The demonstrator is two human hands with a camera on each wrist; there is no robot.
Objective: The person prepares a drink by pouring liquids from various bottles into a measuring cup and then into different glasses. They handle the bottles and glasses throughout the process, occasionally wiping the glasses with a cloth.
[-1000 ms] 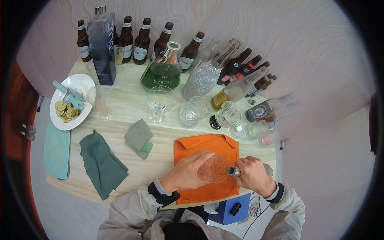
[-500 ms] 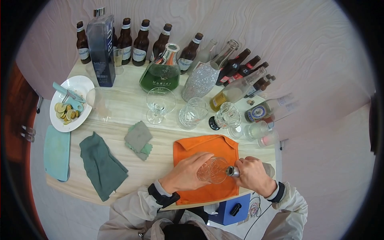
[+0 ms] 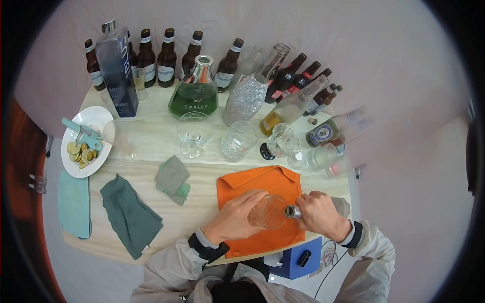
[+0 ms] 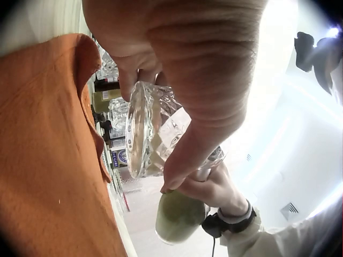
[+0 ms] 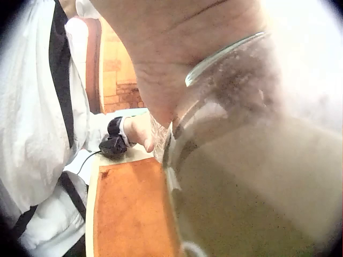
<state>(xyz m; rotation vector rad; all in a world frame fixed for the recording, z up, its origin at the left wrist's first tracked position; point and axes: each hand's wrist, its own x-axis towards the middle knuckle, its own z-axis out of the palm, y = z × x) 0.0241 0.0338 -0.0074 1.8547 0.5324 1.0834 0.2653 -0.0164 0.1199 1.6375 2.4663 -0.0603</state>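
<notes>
In the head view my left hand (image 3: 236,217) holds a clear cut-glass tumbler (image 3: 268,212) above an orange cloth (image 3: 237,184). The left wrist view shows thumb and fingers around the faceted glass (image 4: 155,134). My right hand (image 3: 322,216) grips a bottle by its neck, and the metallic mouth (image 3: 291,211) lies tilted at the tumbler's rim. The bottle's body (image 3: 341,206) shows past the far side of that hand. Close up in the right wrist view, the bottle (image 5: 252,176) looks greenish. Whether liquid is flowing, I cannot tell.
Several bottles, including a green decanter (image 3: 194,99) and a sparkling silver one (image 3: 246,101), line the back. Before them stand a stemmed glass (image 3: 194,132) and a black-footed glass (image 3: 283,142). At left are a plate of lime pieces (image 3: 104,117), a board (image 3: 74,207) and a green cloth (image 3: 129,214).
The head view has shifted slightly, moving the back bottles left in the picture. Both hands keep their holds, with the bottle's mouth still beside the tumbler.
</notes>
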